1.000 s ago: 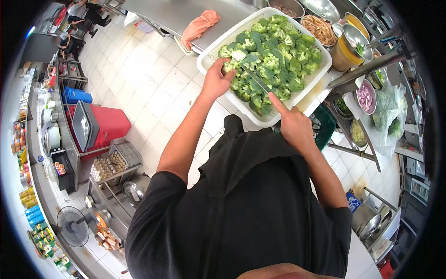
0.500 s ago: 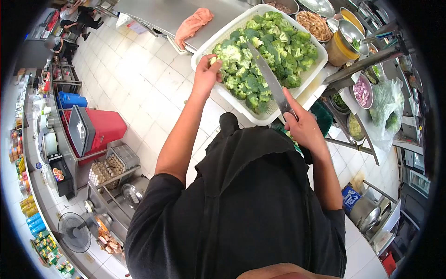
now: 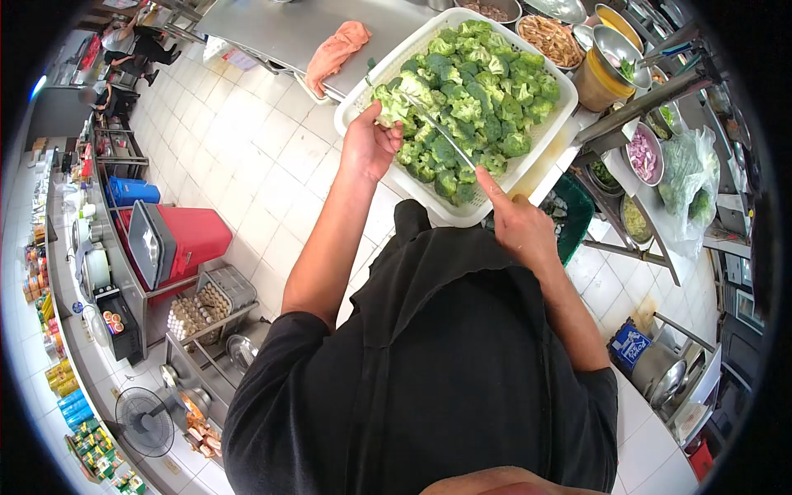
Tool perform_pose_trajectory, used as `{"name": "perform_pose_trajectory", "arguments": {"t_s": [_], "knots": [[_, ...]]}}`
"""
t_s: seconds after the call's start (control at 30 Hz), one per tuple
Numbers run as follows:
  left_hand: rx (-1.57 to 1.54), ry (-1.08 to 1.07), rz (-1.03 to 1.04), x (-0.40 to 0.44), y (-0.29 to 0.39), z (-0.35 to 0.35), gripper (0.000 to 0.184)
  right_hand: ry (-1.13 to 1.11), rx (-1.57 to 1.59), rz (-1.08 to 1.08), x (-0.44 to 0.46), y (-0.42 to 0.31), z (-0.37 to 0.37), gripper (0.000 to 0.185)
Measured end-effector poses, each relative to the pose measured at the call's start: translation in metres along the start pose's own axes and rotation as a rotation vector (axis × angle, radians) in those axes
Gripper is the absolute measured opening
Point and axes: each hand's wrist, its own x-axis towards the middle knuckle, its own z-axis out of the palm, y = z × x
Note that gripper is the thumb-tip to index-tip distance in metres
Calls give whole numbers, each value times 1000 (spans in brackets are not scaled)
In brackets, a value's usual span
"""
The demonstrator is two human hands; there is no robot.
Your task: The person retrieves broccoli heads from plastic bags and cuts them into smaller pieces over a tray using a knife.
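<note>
A white plastic basket [image 3: 459, 216] full of cut broccoli florets [image 3: 495, 91] stands in front of me. Over its left side my left hand [image 3: 371, 147] grips a pale green broccoli piece [image 3: 389, 106] between thumb and fingers. My right hand [image 3: 523, 234], at the near rim, is closed round the handle of a large knife [image 3: 452, 140], its index finger stretched along the blade. The blade is seen nearly edge-on, and its tip reaches the held broccoli piece. Most of the handle is hidden by the hand. A small dark green bit [image 3: 370, 64] shows by the left rim.
An orange cloth [image 3: 337, 56] lies on the steel table [image 3: 272, 23] beyond the basket. Bowls of cut food, including chopped purple onion [image 3: 643, 158], crowd the right. Below the right hand is a dark green bin [image 3: 577, 219]. A red bin [image 3: 191, 246] stands left; people are far off.
The knife has turned from showing its flat side to nearly edge-on, and its tip has swung left to the broccoli in my left hand. My left hand has turned slightly, palm more upward.
</note>
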Motion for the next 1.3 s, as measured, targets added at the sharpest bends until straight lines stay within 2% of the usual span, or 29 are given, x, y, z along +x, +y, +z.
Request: {"name": "perform_pose_trajectory", "arguments": {"t_s": [0.27,0.47,0.77,0.8,0.9,1.03,1.1,1.17,1.23,1.27,1.3], "knots": [[-42,-87,-26,-2,3,-9,23,-6,19,3,13,5,3,68],[161,-37,98,-4,7,-18,24,-77,469,-77,17,15,-12,61],[511,-29,221,-5,-1,-33,31,-161,253,-84,16,21,-33,60],[550,-30,238,-4,-2,-34,32,-185,281,-69,18,18,-36,61],[611,-2,262,-5,2,-39,33,-81,435,-223,34,36,-7,61],[690,4,308,-1,1,-49,30,-443,372,-47,64,21,-46,67],[664,-84,269,-6,-7,-40,30,-189,419,-256,86,44,5,67],[654,-137,268,-11,-15,-22,31,-379,402,-104,93,29,1,66],[657,-148,307,-15,-20,-3,32,-496,357,-71,90,13,-17,66],[650,-136,354,-8,-20,-12,31,-512,481,29,85,17,-14,65],[656,-95,394,-9,-16,-17,31,-386,500,-15,77,28,-4,65]]}}
